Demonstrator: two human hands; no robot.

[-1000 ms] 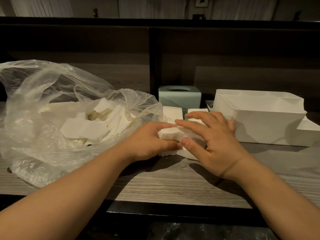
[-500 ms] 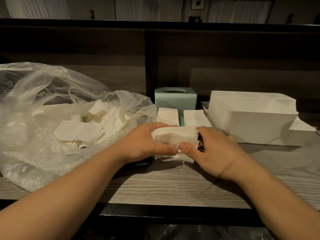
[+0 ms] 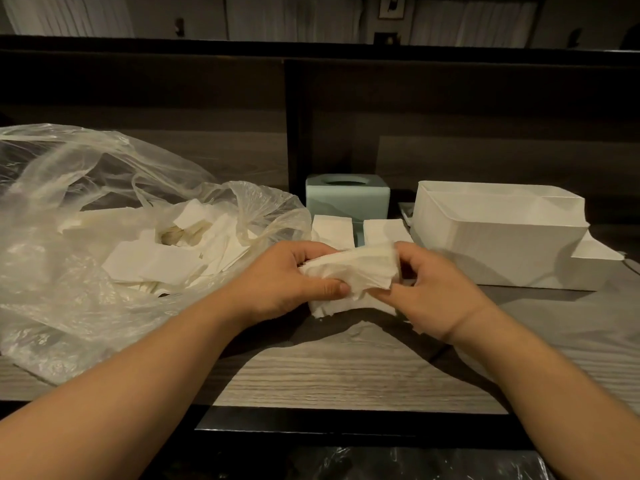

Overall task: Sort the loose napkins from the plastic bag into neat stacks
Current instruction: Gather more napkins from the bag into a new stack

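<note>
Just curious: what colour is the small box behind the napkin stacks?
Pale mint green box, seen in the head view.

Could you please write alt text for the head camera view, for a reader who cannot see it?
A person's left hand and right hand grip a bundle of white napkins above a wooden table. A clear plastic bag of loose napkins lies to the left; two small napkin stacks, a pale green box and a white tray sit behind.

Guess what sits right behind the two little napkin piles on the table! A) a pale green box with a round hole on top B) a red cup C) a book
A: a pale green box with a round hole on top stands just behind the two napkin piles.
</note>
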